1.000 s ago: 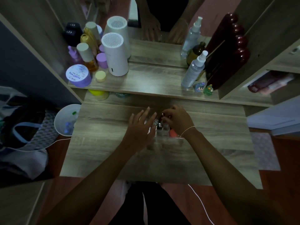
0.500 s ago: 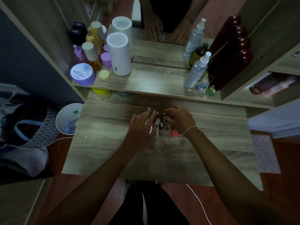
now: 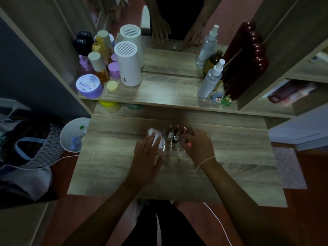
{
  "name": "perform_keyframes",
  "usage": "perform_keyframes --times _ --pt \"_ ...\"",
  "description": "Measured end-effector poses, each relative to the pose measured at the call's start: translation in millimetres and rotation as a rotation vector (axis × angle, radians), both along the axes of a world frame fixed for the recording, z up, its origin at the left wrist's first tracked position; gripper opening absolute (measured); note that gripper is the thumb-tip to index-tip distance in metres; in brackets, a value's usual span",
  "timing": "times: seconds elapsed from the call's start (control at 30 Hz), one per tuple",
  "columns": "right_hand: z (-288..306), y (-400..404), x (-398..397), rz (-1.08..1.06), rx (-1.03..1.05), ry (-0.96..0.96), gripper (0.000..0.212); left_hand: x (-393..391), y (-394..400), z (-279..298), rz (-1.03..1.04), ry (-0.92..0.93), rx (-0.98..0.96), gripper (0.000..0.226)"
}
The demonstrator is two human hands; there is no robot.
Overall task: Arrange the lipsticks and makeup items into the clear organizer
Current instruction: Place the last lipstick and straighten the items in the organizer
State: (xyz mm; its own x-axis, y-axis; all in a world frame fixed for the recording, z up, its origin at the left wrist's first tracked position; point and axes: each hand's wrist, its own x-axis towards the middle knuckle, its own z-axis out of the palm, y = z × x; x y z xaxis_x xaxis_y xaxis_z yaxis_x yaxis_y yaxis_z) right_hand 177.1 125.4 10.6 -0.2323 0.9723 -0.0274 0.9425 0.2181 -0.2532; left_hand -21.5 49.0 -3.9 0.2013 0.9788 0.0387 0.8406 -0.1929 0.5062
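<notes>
A clear organizer (image 3: 173,150) stands on the wooden desk (image 3: 230,157) between my hands. Several lipsticks (image 3: 176,130) stand upright in its far compartments. A white tube (image 3: 156,137) with dark lettering leans at the organizer's left side. My left hand (image 3: 147,157) rests against that tube and the organizer's left wall; whether it grips either is unclear. My right hand (image 3: 198,146) sits at the organizer's right side, fingers curled, with a small pink-orange item (image 3: 189,144) at its fingertips.
On the shelf behind stand a white cylinder device (image 3: 127,64), a purple jar (image 3: 88,86), amber bottles (image 3: 99,68) and clear spray bottles (image 3: 211,79). A mirror reflects my hands. A white bin (image 3: 71,134) sits left of the desk, beside a bag (image 3: 23,144).
My left hand has drawn back toward me, uncovering the white tube and the lipsticks. My right hand has slid from the top of the organizer to its right side.
</notes>
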Motion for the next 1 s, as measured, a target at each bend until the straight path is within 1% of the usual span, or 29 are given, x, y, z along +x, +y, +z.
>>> perform_keyframes --times 0.07,0.37,0.7,0.77,0.83,0.93,1.0 --pt "-3.4 3.1 -6.0 0.028 0.012 -0.042 0.012 -0.5 -5.8 -4.6 0.025 -0.002 -0.024 0.061" --pt "-13.1 9.7 -17.0 0.037 0.007 -0.088 0.012 -9.9 -17.8 -10.7 0.057 -0.005 -0.044 0.062" --pt "-17.3 8.7 -15.8 0.028 0.031 -0.077 0.011 -6.8 -12.9 -9.2 0.053 -0.022 -0.028 0.062" --pt "-15.0 6.9 -15.8 0.038 0.032 -0.056 0.017 -5.1 -11.7 -9.5 0.051 -0.020 -0.013 0.062" --pt "-11.8 3.3 -13.7 0.018 0.073 0.004 0.024 -4.7 -11.8 -11.1 0.054 -0.023 0.000 0.062" --pt "-7.6 -15.0 -0.3 -0.107 0.247 0.199 0.026 -9.0 -13.7 -19.7 0.113 -0.063 -0.014 0.062" --pt "-13.4 -37.7 14.7 -0.185 0.327 0.282 0.027 -14.6 -15.3 -29.2 0.156 -0.052 -0.064 0.065"
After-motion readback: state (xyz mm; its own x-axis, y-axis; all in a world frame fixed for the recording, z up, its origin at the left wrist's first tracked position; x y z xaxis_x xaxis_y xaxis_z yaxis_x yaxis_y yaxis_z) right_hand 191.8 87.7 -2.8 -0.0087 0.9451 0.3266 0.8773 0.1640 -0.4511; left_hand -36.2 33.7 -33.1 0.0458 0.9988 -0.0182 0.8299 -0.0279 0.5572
